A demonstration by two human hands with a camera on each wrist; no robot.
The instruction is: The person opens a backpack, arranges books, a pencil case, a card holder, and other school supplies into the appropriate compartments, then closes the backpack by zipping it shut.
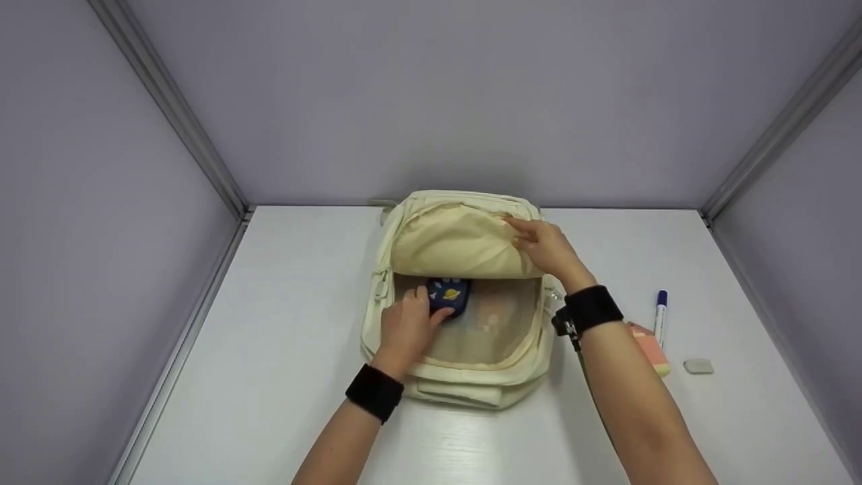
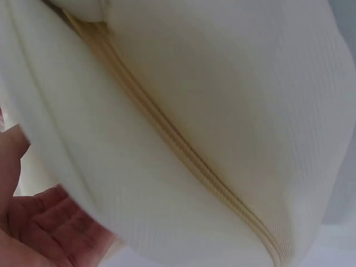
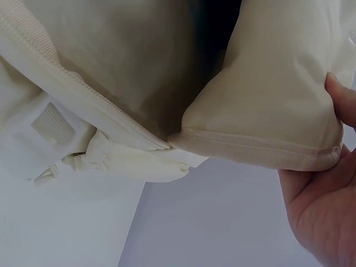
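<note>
A cream backpack lies on the white table with its front compartment unzipped. My left hand is inside the opening and grips a dark blue case printed with a yellow planet. Part of the case is hidden under the flap and fingers. In the left wrist view, the left hand shows partly behind cream fabric, and the case is out of sight. Higher up, my right hand holds the backpack's flap folded back. Its thumb and fingers pinch the flap's edge in the right wrist view.
Right of the backpack, a pink and yellow object is partly covered by my right forearm. Beside it lie a white marker with a blue cap and a small grey block. Grey panels enclose the table's back and sides.
</note>
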